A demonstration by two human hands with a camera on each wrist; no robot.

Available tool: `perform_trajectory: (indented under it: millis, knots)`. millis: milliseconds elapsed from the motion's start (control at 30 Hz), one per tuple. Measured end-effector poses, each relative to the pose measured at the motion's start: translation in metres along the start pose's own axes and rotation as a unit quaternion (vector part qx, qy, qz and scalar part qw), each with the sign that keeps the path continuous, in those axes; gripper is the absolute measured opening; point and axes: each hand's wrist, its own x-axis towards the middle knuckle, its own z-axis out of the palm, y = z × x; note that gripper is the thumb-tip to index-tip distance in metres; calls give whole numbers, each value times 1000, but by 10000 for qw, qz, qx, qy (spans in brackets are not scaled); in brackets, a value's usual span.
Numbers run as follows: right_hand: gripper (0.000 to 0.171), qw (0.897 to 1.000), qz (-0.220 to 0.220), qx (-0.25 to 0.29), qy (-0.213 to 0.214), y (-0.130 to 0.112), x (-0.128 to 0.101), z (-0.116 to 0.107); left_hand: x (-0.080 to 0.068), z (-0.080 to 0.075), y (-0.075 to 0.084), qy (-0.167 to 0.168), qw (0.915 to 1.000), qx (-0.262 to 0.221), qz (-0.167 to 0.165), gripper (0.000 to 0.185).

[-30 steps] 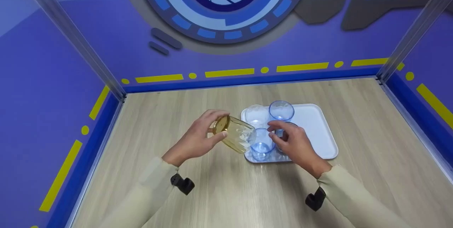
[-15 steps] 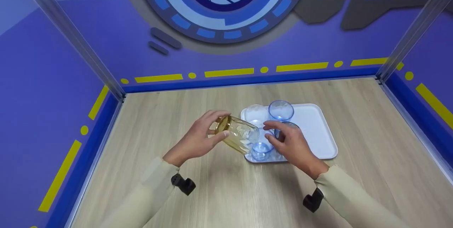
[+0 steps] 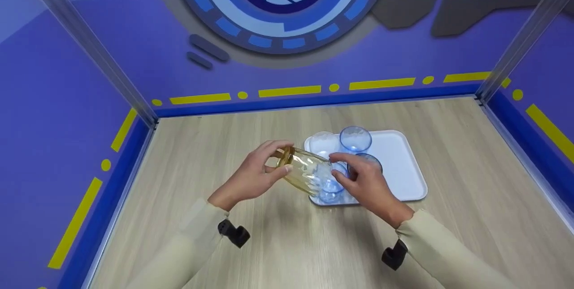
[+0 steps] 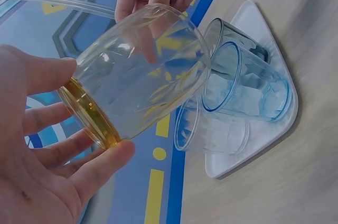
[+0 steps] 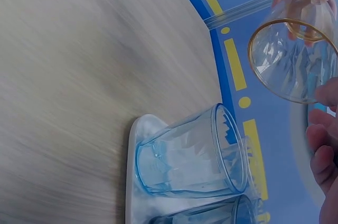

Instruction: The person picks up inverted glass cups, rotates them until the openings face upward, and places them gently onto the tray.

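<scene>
Closing in, our right hand [image 3: 365,183] has slid left since a sec ago; fingertips now touch the amber glass [image 3: 302,172], gripped tilted by left hand [image 3: 251,177] over tray's [image 3: 403,168] near-left corner.

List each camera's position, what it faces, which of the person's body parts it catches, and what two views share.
Head: worn up high, looking down at the table; both hands and sleeves show.
Left wrist: beside the left hand, facing the yellow glass it holds and the tray.
Right wrist: by the right hand, facing the blue glasses; fingertips show.
Shared: both wrist views show the yellow glass, tilted.
</scene>
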Motion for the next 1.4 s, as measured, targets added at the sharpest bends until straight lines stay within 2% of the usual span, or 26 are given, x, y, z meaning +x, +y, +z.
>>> perform_trajectory:
  millis: [167, 433, 700, 900, 1133, 1400]
  knots:
    - [31, 9999, -112, -16, 69, -2, 1, 0, 0, 1, 0, 28, 10000, 40, -32, 44]
    - [32, 10000, 10, -74, 23, -5, 2, -1, 0, 2, -1, 36, 9999, -114, -120, 42]
    - [32, 9994, -207, -170, 223, -5, 4, -1, 1, 3, -2, -31, 9995, -325, -56, 44]
    - [29, 9986, -341, -130, 378, -4, 5, -1, 2, 4, -2, -139, 9979, -611, -148, 45]
    - [23, 9988, -267, -71, 414, -5, 4, -3, 2, 7, -1, -180, 9967, -711, -354, 42]
    - [20, 9973, -442, -83, 576, -3, 4, -3, 3, 9, 0, -293, 9951, -836, -435, 41]
